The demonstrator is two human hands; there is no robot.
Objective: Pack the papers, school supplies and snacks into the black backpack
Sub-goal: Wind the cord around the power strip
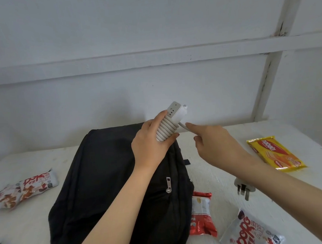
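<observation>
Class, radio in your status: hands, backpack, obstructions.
Left hand grips cord-wound power strip. Right hand at loose cord, grip unclear. Backpack flat; snacks outside.

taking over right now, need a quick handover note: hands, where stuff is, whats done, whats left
Left hand grips the power strip, cord coiled round it, above the black backpack.
Right hand is at the loose end; grip unclear. The plug lies on the table.
Backpack lies flat; no opening shows.
Done: nothing visibly packed; cord mostly wound.
Left: finish winding, open the backpack, pack the strip and snacks: yellow wafer pack, red packet, white packet at right, white packet at left. No papers in view.
</observation>
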